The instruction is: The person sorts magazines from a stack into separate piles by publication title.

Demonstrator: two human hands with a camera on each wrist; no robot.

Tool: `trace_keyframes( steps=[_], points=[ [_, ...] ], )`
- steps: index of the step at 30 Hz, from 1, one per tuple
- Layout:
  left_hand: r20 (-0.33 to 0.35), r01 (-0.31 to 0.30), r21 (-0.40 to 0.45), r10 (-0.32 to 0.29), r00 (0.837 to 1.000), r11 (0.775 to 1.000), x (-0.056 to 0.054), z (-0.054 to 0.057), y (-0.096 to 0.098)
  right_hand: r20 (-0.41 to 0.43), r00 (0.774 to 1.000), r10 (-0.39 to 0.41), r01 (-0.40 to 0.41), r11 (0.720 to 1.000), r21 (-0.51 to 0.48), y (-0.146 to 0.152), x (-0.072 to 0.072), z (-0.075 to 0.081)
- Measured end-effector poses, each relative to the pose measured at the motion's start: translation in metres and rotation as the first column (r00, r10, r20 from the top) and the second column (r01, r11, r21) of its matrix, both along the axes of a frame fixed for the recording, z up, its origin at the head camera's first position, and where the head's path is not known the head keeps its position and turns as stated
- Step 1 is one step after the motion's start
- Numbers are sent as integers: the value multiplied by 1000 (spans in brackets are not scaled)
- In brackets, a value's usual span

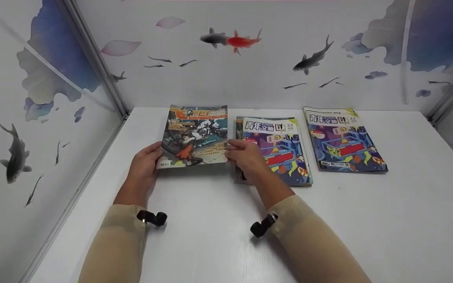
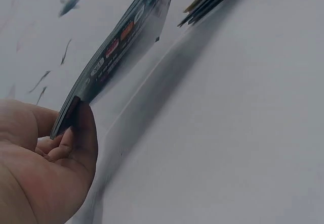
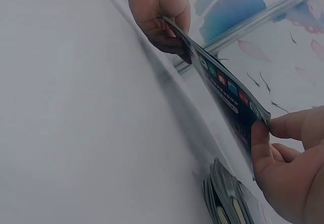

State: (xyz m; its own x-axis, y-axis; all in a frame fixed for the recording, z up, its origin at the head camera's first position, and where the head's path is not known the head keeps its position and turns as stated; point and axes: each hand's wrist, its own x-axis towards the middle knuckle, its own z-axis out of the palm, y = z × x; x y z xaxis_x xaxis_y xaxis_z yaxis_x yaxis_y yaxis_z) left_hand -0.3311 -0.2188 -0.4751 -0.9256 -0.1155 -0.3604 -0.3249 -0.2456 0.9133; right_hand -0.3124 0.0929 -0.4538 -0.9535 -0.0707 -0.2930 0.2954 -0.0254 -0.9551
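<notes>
A magazine (image 1: pixel 196 137) with an orange title band and a cartoon figure in red is held up above the table between both hands. My left hand (image 1: pixel 144 163) pinches its left edge; the left wrist view shows thumb and fingers on either side of the magazine (image 2: pixel 119 52). At the opposite edge my right hand (image 1: pixel 247 157) pinches it, and in the right wrist view the dark back cover of the magazine (image 3: pixel 228 95) faces the camera. Beneath and beside the right hand lies a stack of magazines (image 1: pixel 285 153), the top one with a purple cover.
Farther right on the white table (image 1: pixel 203 236) lies another stack of magazines (image 1: pixel 344 141) with the same purple cover on top. White panels (image 1: pixel 250 78) printed with fish and petals stand behind and at the sides. A black wrist camera (image 1: pixel 151 218) sits on each sleeve.
</notes>
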Motion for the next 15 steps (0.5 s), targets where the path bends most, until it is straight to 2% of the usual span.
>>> trace_keyframes(
  steps=[8, 15],
  points=[
    [10, -44, 9, 44, 999, 999, 1, -2, -5, 33, 999, -6, 8, 998, -60, -16, -7, -8],
    [0, -45, 59, 45, 999, 997, 1, -1, -8, 25, 995, 96, -94, 993, -76, -21, -5, -12]
  ],
)
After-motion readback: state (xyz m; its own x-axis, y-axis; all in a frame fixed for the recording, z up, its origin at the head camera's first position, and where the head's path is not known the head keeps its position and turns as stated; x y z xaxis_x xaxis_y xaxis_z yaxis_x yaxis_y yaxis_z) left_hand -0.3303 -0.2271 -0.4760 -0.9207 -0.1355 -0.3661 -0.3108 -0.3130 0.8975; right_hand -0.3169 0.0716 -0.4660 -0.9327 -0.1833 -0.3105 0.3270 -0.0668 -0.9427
